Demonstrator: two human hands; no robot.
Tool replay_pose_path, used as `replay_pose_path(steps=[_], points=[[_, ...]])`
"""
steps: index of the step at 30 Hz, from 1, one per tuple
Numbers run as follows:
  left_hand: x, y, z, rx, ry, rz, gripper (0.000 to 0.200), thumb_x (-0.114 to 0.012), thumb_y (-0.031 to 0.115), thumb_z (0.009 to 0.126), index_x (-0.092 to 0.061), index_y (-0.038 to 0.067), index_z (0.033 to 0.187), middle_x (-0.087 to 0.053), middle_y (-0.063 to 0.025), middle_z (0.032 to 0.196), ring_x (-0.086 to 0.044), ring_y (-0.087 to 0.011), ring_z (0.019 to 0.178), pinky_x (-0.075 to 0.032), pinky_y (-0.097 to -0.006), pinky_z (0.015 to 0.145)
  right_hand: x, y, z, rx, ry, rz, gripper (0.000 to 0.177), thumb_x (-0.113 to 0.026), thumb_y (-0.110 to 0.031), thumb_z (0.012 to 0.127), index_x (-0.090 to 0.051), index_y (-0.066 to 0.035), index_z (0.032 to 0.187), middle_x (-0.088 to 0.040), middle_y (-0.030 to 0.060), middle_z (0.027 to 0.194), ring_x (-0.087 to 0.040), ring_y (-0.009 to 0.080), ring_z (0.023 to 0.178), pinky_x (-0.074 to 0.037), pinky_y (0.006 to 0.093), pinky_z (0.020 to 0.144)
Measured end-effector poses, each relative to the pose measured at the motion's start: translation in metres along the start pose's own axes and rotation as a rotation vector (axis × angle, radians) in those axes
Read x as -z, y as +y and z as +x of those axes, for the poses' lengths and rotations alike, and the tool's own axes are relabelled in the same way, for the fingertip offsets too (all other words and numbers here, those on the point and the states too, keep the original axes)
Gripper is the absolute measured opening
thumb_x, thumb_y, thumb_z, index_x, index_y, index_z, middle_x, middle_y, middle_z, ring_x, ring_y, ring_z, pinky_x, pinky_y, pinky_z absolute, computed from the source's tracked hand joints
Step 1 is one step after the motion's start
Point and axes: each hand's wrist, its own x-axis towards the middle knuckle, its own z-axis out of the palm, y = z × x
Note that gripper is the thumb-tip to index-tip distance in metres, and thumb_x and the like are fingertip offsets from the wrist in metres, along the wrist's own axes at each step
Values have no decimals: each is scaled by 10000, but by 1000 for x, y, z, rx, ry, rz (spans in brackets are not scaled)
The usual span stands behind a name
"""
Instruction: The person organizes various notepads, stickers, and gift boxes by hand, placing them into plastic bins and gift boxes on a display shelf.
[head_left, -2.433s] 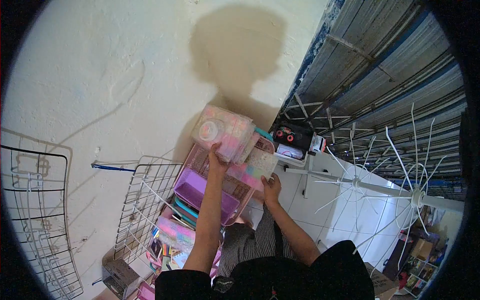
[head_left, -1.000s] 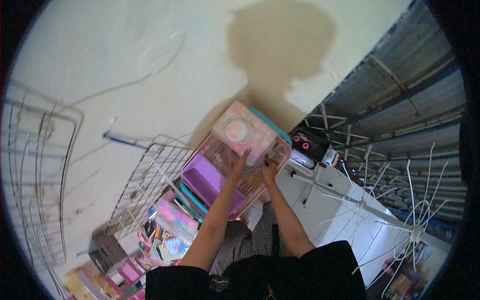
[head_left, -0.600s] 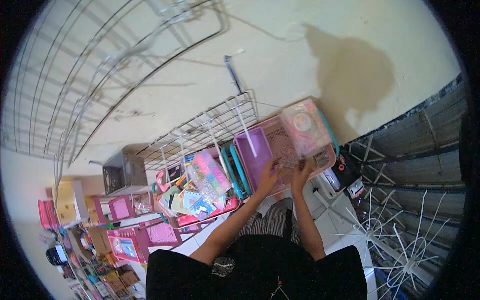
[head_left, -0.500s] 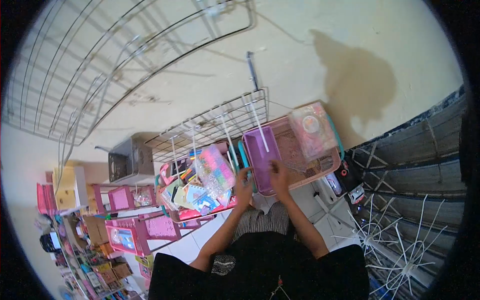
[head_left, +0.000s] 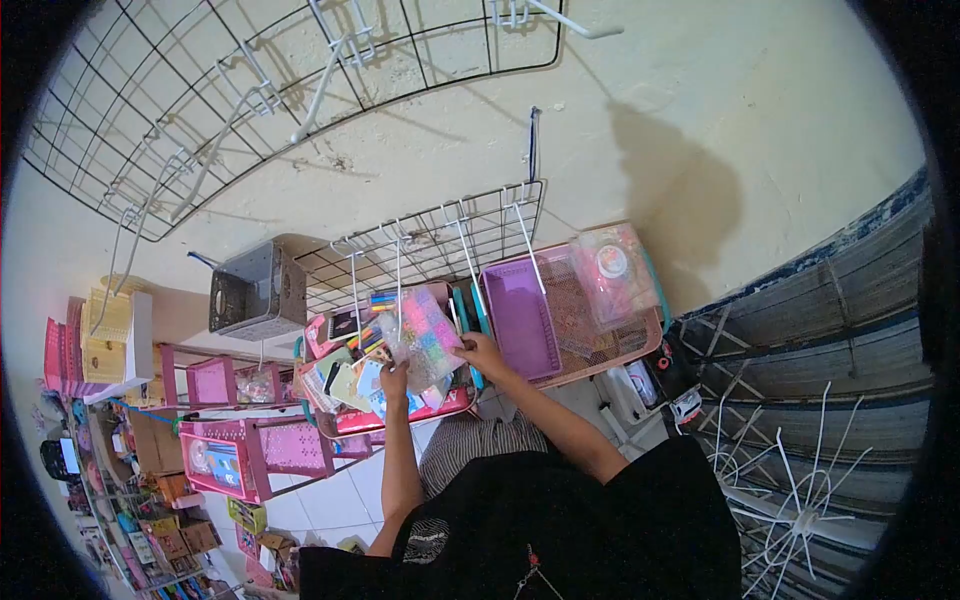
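My right hand (head_left: 482, 354) has its fingers closed on the right edge of a clear pack of pastel beads (head_left: 432, 330), sorted by colour in small compartments. The pack lies over the left basket (head_left: 345, 432). My left hand (head_left: 395, 380) is closed at the lower left of the pack, above notepads and cards (head_left: 350, 385); what its fingers grip is hidden. Several coloured markers (head_left: 368, 335) lie beside the pack. Right of my right hand, a purple tray (head_left: 522, 320) sits in a pink-brown basket (head_left: 638, 345), next to a clear bag of pink items (head_left: 618, 275).
A wire rack with white hooks (head_left: 430, 232) leans over the baskets, and a larger wire grid (head_left: 400, 95) hangs above. A grey basket (head_left: 258, 290) is on the left, with pink shelves (head_left: 290, 445) below. A white hook stand (head_left: 800, 520) is at lower right.
Both hands have moved left from the purple tray to the left basket. My right hand has taken hold of the bead pack's edge. The camera view has shifted slightly.
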Motion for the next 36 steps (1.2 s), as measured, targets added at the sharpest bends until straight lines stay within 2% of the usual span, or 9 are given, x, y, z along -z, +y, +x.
replay_pose_path(steps=[5, 9, 14, 17, 19, 24, 28, 33, 36], points=[[12, 40, -59, 120, -450, -647, 407, -515, 53, 675, -354, -24, 1041, -488, -140, 932, -500, -226, 820, -399, -315, 692, 47, -19, -36, -155, -123, 434, 281, -583, -144, 673, -503, 16, 890, -533, 63, 789, -498, 127, 701, -398, 236, 590], [-9, 71, -104, 129, -666, -590, 484, -502, -57, 670, -274, 11, 1092, -452, -148, 986, -465, -239, 899, -427, -338, 725, 105, -25, -82, -144, -58, 508, 334, -585, -185, 680, -494, 34, 915, -529, 80, 819, -490, 139, 718, -394, 237, 615], [-75, 93, -142, 183, -957, -672, 522, -524, -26, 678, -250, 36, 1117, -434, -137, 1016, -449, -242, 926, -430, -344, 717, 137, -20, -136, -78, 418, 1114, 360, -499, -90, 725, -375, 7, 1048, -465, 93, 973, -476, 173, 852, -401, 293, 713], [-115, 89, -160, 158, -1100, -609, 530, -531, -17, 678, -250, 49, 1123, -416, -128, 1040, -436, -242, 945, -423, -353, 727, 129, -22, -170, -45, 564, 723, 413, -454, -14, 743, -286, -16, 1120, -383, 96, 1086, -413, 199, 967, -379, 302, 781], [-123, 96, -173, 228, -1110, -442, 527, -539, 2, 680, -255, 51, 1122, -406, -120, 1054, -438, -227, 941, -424, -340, 720, 122, -9, -182, -30, 664, 1266, 435, -457, 10, 732, -269, -11, 1124, -372, 106, 1095, -413, 214, 969, -375, 313, 797], [-174, 79, -151, 153, -1211, -19, 467, -456, 293, 766, -296, -4, 1090, -410, -105, 1060, -459, -210, 899, -408, -297, 707, 130, 9, -214, -59, 883, 1324, 417, -491, 18, 697, -313, 9, 1073, -411, 120, 1052, -423, 230, 962, -375, 324, 801], [-233, 124, -148, 172, -1222, -238, 830, -343, 631, 654, -209, -12, 1161, -261, -210, 1149, -312, -302, 1033, -211, -405, 889, 134, 19, -242, -160, 1084, 1221, 385, -487, 32, 691, -340, 18, 1047, -444, 119, 1010, -467, 217, 904, -418, 307, 743], [-302, 128, -141, 702, -1000, -319, 927, -286, 732, 563, -203, 56, 1192, -198, -182, 1209, -230, -305, 1101, -199, -436, 878, 129, 26, -261, -108, 1180, 1227, 389, -498, 22, 686, -345, 15, 1043, -447, 109, 1008, -477, 208, 889, -427, 307, 724], [-322, 123, -135, 539, -1351, -497, 890, -230, 747, 557, -243, 115, 1184, -270, -121, 1196, -255, -302, 1089, -197, -459, 869, 123, 32, -265, -103, 1208, 1209, 393, -508, 16, 682, -347, 15, 1041, -449, 109, 1005, -471, 208, 901, -424, 309, 727]])
